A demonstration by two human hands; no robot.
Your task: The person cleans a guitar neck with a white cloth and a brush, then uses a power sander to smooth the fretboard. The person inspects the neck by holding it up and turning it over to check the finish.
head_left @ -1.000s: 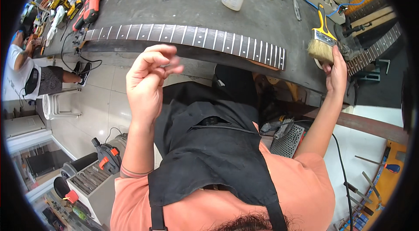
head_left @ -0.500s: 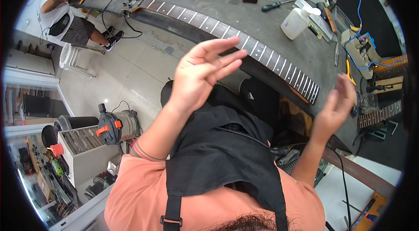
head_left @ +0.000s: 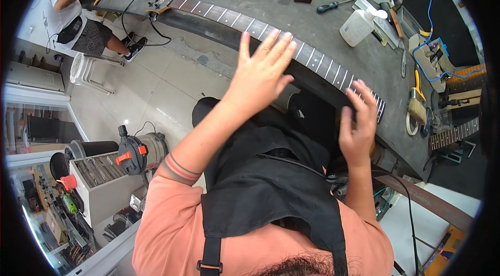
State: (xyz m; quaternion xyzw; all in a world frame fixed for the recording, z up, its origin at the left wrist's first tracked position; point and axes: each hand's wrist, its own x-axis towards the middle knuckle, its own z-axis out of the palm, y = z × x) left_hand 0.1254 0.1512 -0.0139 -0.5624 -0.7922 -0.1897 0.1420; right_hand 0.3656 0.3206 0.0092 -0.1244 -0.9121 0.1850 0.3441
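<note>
Fingers [head_left: 267, 44]: left hand [head_left: 256, 80] wide, right hand [head_left: 360, 134] half-curled, by fretted neck [head_left: 322, 65], contact unclear.

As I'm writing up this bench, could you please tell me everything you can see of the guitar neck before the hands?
The neck is long, with a pale-dotted, dark brown, wood-looking face crossed by pale frets. It lies face up along the near edge of the bench, slanting from upper left to lower right in the picture; what looks like its headstock is at the left end. The left hand and right hand overlap it in view; whether they touch it, I cannot tell.
</note>
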